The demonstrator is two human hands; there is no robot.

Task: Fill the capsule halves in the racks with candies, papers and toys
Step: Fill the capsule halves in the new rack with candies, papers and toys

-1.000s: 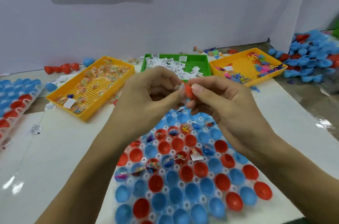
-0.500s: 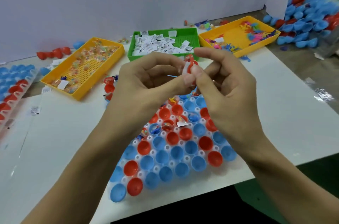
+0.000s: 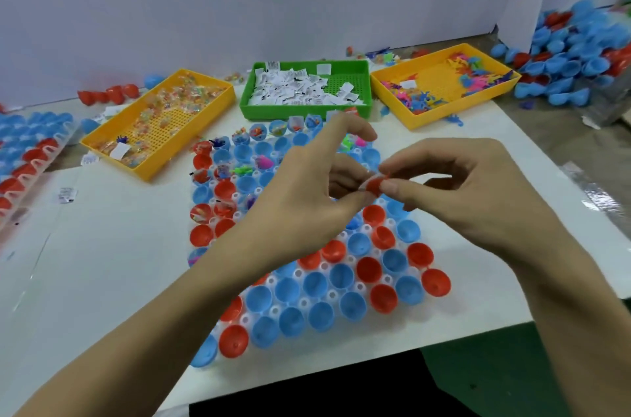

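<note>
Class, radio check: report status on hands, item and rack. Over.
Left hand and right hand both pinch a small red toy above the rack. Near capsule halves unfilled. Nothing in the way.

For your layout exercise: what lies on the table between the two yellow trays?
The head view shows the green tray of folded papers between the left yellow tray, holding candies, and the right yellow tray, holding toys.

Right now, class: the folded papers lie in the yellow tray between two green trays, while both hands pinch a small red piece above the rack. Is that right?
Not quite. The head view shows the papers in a green tray, between two yellow trays. The rest holds: the left hand and the right hand pinch the small red piece above the rack.
</note>
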